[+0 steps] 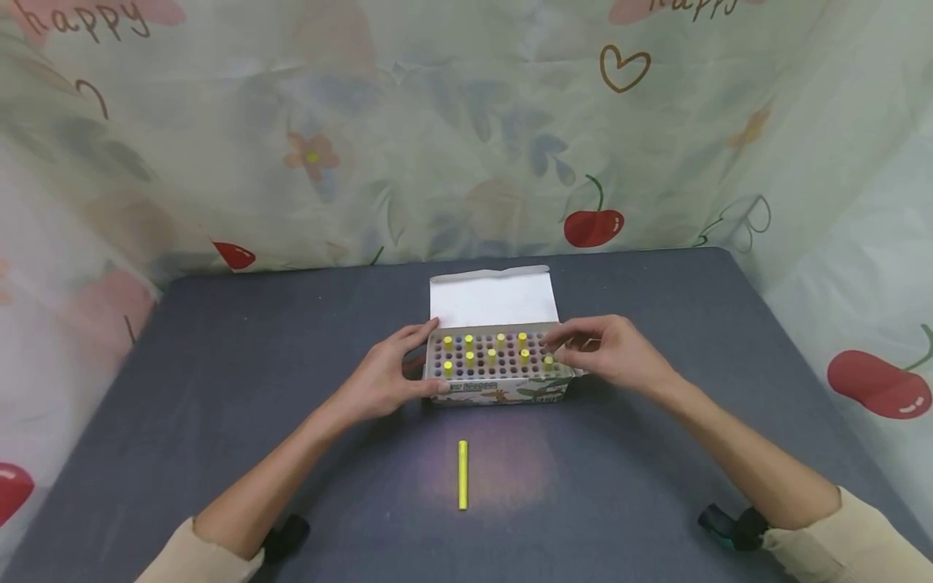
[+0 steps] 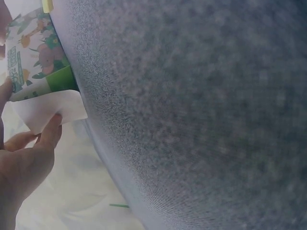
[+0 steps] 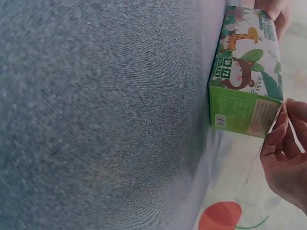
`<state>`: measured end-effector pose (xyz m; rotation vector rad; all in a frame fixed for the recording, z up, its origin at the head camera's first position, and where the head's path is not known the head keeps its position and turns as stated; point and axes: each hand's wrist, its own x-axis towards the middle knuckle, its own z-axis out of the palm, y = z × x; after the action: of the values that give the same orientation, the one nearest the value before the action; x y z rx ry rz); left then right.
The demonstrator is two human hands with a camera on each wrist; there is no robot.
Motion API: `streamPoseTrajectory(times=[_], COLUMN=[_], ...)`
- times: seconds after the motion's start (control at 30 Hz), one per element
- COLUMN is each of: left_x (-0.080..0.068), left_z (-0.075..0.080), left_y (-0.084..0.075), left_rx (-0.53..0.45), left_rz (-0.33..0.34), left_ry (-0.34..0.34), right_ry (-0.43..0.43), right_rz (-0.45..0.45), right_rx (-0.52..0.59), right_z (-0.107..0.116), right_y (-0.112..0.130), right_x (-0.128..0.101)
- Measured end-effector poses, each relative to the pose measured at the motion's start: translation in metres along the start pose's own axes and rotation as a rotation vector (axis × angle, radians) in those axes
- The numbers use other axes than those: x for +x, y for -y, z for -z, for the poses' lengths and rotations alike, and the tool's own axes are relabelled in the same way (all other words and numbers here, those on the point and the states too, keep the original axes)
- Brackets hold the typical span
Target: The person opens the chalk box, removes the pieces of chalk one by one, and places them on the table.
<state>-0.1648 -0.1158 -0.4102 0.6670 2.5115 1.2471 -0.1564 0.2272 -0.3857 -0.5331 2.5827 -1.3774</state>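
An open cardboard box [image 1: 503, 393] with animal pictures stands mid-table. Its top is a grid of holes [image 1: 481, 373], with several yellow chalk-like sticks [image 1: 492, 356] poking out. My left hand [image 1: 386, 370] grips the box's left end, thumb at the front corner and index finger at the back. My right hand [image 1: 608, 348] is at the right end, thumb and index fingertips over the holes close to a yellow stick [image 1: 548, 363]. In the right wrist view its fingertips [image 3: 284, 108] meet the box's upper corner. I cannot tell what they pinch.
One yellow stick [image 1: 462, 476] lies on the grey tabletop [image 1: 583, 494] in front of the box. The white lid [image 1: 496, 298] is folded back behind the holes. A printed curtain [image 1: 437, 138] hangs beyond the table's back edge and along the sides.
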Motion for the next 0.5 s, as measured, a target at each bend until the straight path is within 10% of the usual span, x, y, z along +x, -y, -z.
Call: streamPoseTrajectory(times=[0.5], left_x=[0.0002], left_z=[-0.0015], left_y=[0.002], left_rx=[0.0], left_rz=[0.004], left_ry=[-0.008], right_ry=[0.037], right_rz=[0.072], right_rx=[-0.199], right_z=[-0.0085], right_y=[-0.0031], right_x=[0.0015])
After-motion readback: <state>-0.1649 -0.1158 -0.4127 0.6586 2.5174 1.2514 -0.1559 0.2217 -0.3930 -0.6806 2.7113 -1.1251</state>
